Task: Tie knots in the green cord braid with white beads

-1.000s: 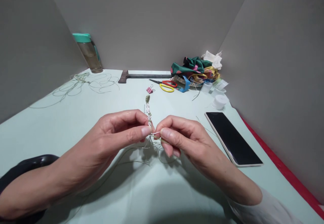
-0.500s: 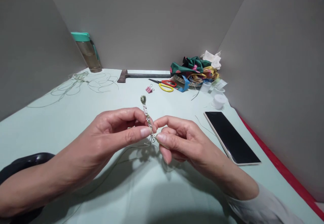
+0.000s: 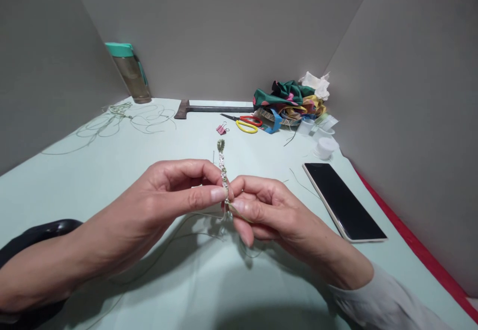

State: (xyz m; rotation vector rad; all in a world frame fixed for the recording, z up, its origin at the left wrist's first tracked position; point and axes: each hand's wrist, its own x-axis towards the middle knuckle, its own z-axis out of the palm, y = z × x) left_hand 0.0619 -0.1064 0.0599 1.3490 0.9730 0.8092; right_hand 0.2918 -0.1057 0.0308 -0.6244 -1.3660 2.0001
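My left hand (image 3: 175,190) pinches the braided cord (image 3: 222,162); slack could tangle the strands (image 3: 225,214) beside my right hand (image 3: 272,211) (grip unclear).

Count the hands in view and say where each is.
2: the left hand pinches the braided cord; the right hand, close beside it, holds a thin green strand.

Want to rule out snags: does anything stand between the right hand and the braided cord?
Nothing visible does. The left hand pinches the braided cord, and the right hand is at its lower end; the pink clip lies farther back.
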